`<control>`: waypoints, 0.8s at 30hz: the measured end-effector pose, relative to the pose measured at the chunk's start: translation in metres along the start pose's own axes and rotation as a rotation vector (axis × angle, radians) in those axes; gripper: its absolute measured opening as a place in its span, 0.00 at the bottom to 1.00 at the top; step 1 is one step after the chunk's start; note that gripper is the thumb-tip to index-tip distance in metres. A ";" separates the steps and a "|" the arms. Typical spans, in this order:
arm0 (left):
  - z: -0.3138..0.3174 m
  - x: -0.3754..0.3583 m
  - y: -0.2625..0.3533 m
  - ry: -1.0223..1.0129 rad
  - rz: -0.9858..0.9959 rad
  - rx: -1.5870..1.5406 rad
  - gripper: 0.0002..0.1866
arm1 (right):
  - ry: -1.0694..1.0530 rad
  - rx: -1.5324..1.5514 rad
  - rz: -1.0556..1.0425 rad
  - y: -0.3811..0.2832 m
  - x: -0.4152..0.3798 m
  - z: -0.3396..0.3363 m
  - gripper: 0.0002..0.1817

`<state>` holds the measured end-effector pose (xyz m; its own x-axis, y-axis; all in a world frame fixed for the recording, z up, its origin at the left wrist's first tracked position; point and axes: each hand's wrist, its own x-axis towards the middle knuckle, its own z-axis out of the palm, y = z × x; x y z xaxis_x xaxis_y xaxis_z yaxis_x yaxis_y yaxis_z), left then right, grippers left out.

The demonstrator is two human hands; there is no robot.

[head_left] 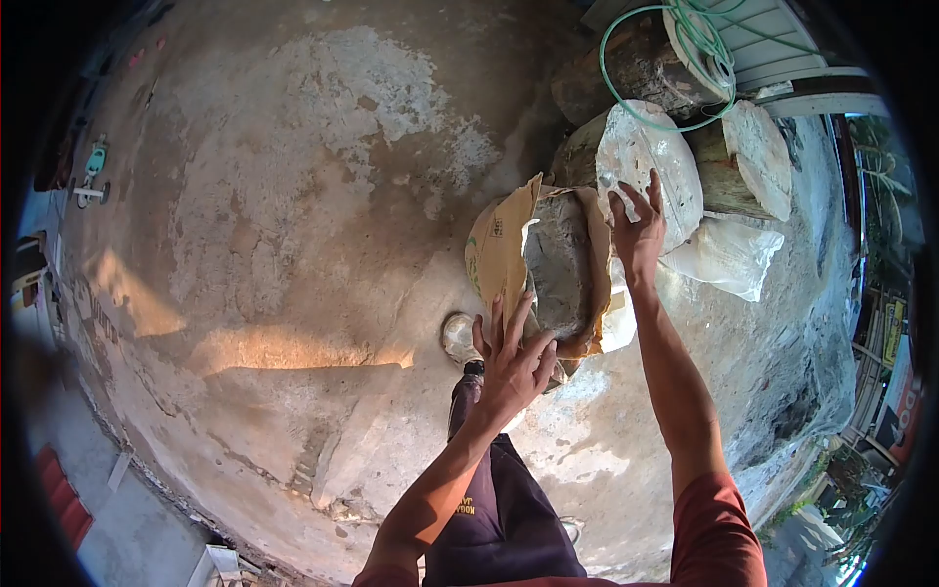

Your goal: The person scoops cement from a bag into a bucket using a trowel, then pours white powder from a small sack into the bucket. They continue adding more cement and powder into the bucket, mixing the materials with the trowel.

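A torn brown paper sack [504, 249] stands open on the concrete ground, with grey cement powder [559, 264] showing inside. My left hand [514, 357] hovers at the sack's near edge, fingers spread, holding nothing. My right hand [638, 230] reaches to the sack's far right rim, fingers apart, close to or touching the paper; I cannot tell which. A small round tin [458, 336] lies on the ground just left of my left hand.
Behind the sack lie logs [641, 68], a white-coated lump [650, 161], a white bag [729, 256] and a coiled green hose [685, 39]. Bare stained concrete [284, 225] spreads to the left. My dark trouser leg [494, 489] stands below the sack.
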<state>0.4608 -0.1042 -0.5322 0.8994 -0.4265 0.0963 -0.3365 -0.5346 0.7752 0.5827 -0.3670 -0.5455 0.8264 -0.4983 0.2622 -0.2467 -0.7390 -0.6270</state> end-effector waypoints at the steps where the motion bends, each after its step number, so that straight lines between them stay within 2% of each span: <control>1: 0.000 0.000 0.000 0.007 -0.003 0.002 0.07 | 0.073 0.047 0.087 -0.010 0.003 -0.003 0.16; 3: 0.002 0.001 0.002 0.015 -0.001 0.002 0.07 | -0.124 -0.133 -0.148 0.012 -0.015 0.004 0.18; 4: 0.002 0.001 0.002 0.014 -0.008 0.000 0.07 | -0.341 -0.288 -0.116 0.007 -0.023 0.003 0.19; 7: 0.001 0.001 0.002 0.018 -0.015 0.008 0.07 | -0.451 -0.462 -0.115 0.019 -0.043 0.021 0.20; 8: 0.000 0.001 0.001 0.014 -0.015 0.017 0.07 | -0.387 -0.379 -0.090 0.027 -0.048 0.030 0.12; 12: -0.001 -0.001 0.000 0.010 -0.016 0.017 0.08 | -0.411 -0.425 -0.101 0.020 -0.051 0.035 0.11; 14: -0.002 -0.001 0.000 0.020 -0.008 0.029 0.08 | -0.442 -0.455 -0.108 0.017 -0.049 0.036 0.07; 17: -0.001 -0.001 -0.002 0.028 -0.008 0.022 0.08 | -0.460 -0.486 -0.129 0.023 -0.048 0.037 0.08; 18: -0.002 0.000 -0.001 0.027 -0.005 0.022 0.08 | -0.457 -0.486 -0.128 0.021 -0.043 0.034 0.08; 20: -0.003 -0.001 -0.002 0.029 0.005 0.015 0.12 | -0.240 -0.304 -0.099 0.020 -0.032 0.026 0.11; 21: -0.004 0.000 -0.003 0.019 0.003 0.016 0.12 | -0.028 -0.229 -0.102 0.006 -0.015 0.012 0.19; 23: -0.004 -0.001 -0.002 -0.005 -0.005 -0.008 0.16 | 0.219 -0.029 0.174 -0.004 -0.012 -0.010 0.26; 24: -0.003 -0.002 -0.005 -0.022 0.011 0.003 0.20 | 0.083 0.232 0.430 -0.054 -0.026 -0.040 0.29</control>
<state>0.4612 -0.0985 -0.5341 0.8893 -0.4481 0.0914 -0.3474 -0.5319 0.7723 0.5548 -0.3320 -0.4889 0.6295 -0.7770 -0.0043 -0.4291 -0.3430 -0.8356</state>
